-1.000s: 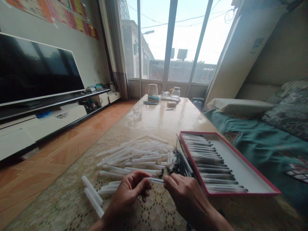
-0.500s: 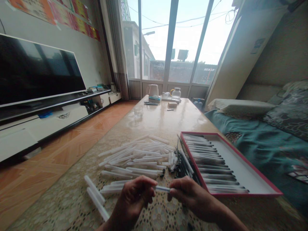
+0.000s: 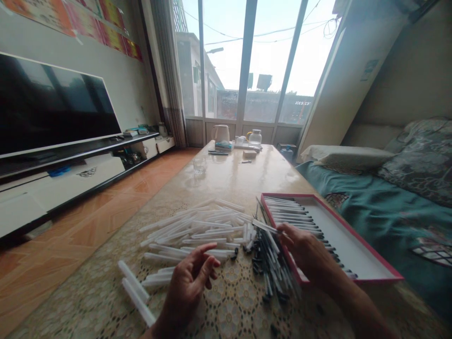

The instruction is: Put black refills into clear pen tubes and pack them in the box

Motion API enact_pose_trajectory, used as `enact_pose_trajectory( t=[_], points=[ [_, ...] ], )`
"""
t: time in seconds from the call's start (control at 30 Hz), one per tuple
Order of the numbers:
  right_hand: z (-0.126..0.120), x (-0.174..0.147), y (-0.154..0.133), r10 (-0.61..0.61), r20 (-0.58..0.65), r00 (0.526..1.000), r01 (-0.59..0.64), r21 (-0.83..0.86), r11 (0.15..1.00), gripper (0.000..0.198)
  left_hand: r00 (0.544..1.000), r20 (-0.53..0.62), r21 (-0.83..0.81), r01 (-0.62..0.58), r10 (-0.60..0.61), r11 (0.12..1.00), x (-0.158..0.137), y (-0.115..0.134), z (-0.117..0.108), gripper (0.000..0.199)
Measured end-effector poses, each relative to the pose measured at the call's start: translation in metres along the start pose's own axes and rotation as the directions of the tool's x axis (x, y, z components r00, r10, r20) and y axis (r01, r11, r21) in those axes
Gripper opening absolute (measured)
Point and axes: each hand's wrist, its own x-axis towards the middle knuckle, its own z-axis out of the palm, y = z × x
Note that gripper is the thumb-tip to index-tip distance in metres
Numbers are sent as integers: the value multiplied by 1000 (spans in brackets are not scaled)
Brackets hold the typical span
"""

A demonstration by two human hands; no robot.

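My right hand (image 3: 308,252) is over the left rim of the shallow red-edged box (image 3: 356,230), its fingers closed on one end of a pale, translucent pen (image 3: 264,226). The pen's other end points left, over the loose parts. A row of similar pens (image 3: 287,209) lies inside the box, partly hidden by my hand. With fingers apart and nothing in them, my left hand (image 3: 189,280) is beside the pile of translucent white pen barrels (image 3: 208,234). Between pile and box lie short clear caps (image 3: 249,235), slim dark-tipped refills (image 3: 273,252) and small black pieces (image 3: 257,267).
Two barrels (image 3: 134,282) lie apart at the left on the patterned tabletop (image 3: 229,306). Farther along stand a glass (image 3: 199,165), a kettle (image 3: 221,134) and a glass jug (image 3: 254,137). A sofa (image 3: 356,188) borders the right side.
My right hand has moved up and right with the pen, from in front of me to the box's left edge. My left hand has let go of the pen and opened.
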Motion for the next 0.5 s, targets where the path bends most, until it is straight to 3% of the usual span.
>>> enact_pose_trajectory(
  t=[0.07, 0.17, 0.3, 0.4, 0.5],
  points=[
    [-7, 0, 19, 72, -141, 987, -101, -211, 972, 18, 1000, -29, 14, 2, -1, 1000, -1, 2, 0, 33],
    [-10, -5, 37, 146, -203, 968, -216, -381, 899, 15, 995, -96, -5, -12, 11, 1000, -2, 4, 2, 32],
    [-2, -12, 49, 186, -169, 968, -243, -431, 869, 17, 978, -206, -67, 4, -18, 998, 1, 4, 3, 32],
    [3, -13, 58, 183, -171, 968, -241, -441, 864, 16, 978, -199, -96, 52, -70, 994, 5, 3, -1, 32],
    [5, -8, 55, 146, -251, 957, -239, -392, 889, 19, 972, -202, -129, 96, -121, 987, 6, 5, -5, 34]
  ],
)
